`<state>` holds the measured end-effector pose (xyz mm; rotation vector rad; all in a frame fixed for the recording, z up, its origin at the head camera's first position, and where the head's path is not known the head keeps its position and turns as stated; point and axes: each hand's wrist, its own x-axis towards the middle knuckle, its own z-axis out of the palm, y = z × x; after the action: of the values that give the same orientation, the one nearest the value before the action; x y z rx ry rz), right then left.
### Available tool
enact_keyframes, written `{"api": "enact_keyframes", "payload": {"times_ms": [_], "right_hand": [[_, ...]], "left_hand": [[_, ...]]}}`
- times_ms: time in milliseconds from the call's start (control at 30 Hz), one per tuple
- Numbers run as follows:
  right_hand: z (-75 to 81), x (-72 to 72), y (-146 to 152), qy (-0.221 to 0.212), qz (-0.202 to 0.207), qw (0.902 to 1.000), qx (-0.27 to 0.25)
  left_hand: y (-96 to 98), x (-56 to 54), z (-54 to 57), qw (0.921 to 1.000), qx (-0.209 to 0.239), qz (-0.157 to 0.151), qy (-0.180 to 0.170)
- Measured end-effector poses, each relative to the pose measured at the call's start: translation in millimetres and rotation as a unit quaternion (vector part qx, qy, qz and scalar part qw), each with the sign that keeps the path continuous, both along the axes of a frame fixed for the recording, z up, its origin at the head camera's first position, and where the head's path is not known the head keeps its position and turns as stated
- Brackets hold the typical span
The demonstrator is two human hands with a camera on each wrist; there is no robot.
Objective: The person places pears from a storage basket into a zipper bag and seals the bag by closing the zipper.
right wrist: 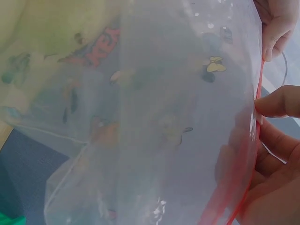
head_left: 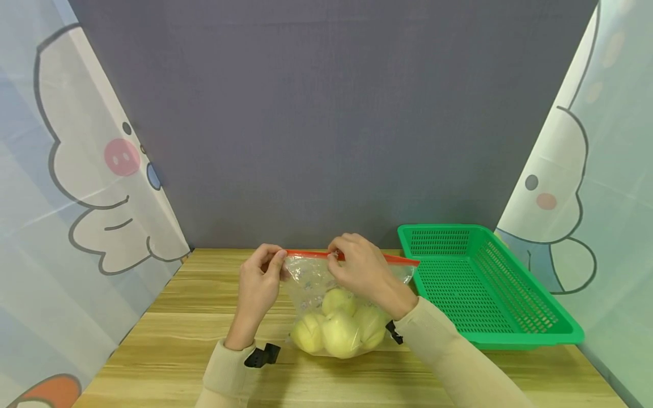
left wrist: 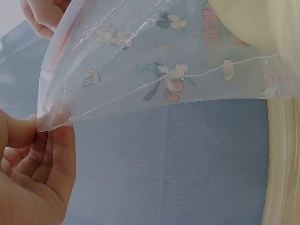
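A clear zip bag [head_left: 311, 277] with a red seal strip stands upright on the table, several yellow-green round fruits [head_left: 340, 334] bunched at its bottom. My left hand [head_left: 259, 280] pinches the top left corner of the bag between thumb and fingers. Along the red strip [right wrist: 257, 136], my right hand [head_left: 359, 269] pinches the edge with thumb and forefinger, near the middle of the top. Cartoon figures are printed on the plastic [left wrist: 168, 79], as the left wrist view shows. The fruits' exact kind is blurred by the bag.
To the right of the bag stands a green plastic basket [head_left: 533, 339] with slotted walls, its inside bare. The wooden table [head_left: 168, 345] ends at a dark grey cloth backdrop [head_left: 326, 124]. Printed cartoon curtains [head_left: 30, 226] hang at both sides.
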<state>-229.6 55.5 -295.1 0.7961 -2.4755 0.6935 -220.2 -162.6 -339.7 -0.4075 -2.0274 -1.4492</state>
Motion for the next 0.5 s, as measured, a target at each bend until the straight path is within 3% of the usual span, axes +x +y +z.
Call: {"api": "enact_keyframes", "payload": {"times_ms": [500], "right_hand": [[-3.0, 0.1, 6.7, -0.003, 0.0, 0.9999, -0.013]], "left_hand": [[0.0, -0.3, -0.5, 1.0, 0.002, -0.001, -0.005]]}}
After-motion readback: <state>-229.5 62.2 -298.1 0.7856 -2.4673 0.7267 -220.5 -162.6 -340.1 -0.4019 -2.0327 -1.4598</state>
